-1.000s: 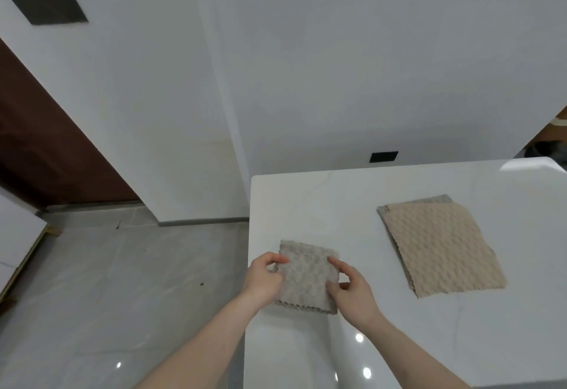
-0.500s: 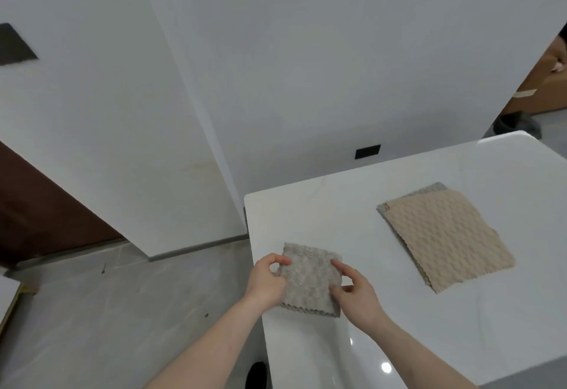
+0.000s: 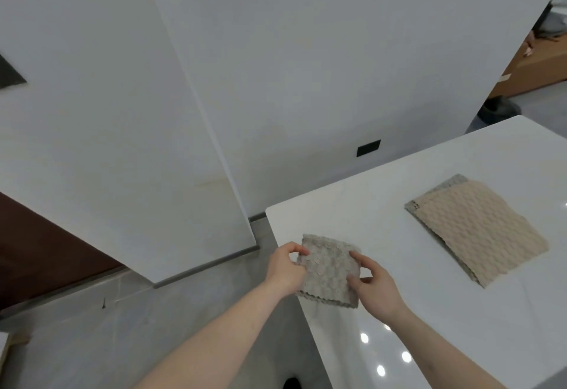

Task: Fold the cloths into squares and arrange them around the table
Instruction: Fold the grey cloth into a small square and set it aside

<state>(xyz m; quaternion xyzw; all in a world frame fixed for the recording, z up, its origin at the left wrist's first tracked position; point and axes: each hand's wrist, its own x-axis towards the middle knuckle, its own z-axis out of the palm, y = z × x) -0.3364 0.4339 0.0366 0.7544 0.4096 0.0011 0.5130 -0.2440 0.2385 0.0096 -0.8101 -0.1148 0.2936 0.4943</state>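
Observation:
A grey textured cloth [image 3: 329,269], folded to a small square, is at the near left corner of the white table [image 3: 383,204]. My left hand [image 3: 283,269] pinches its left edge and my right hand [image 3: 372,286] pinches its right edge. Whether it rests on the table or hangs just above it I cannot tell. Further right on the table lies a larger beige cloth [image 3: 478,229], flat, on top of a grey cloth whose edge [image 3: 454,180] peeks out at the far side.
The table's left edge [image 3: 294,281] drops to a grey tiled floor [image 3: 122,327]. White wall panels [image 3: 276,66] stand behind the table, with a black socket [image 3: 368,148] low on one. A cardboard box [image 3: 534,63] and a dark shoe [image 3: 500,109] are at the far right.
The view has tilted and swung left, so the table sits further right. Both hands keep hold of the folded grey cloth at the same table corner. The beige cloth has not moved.

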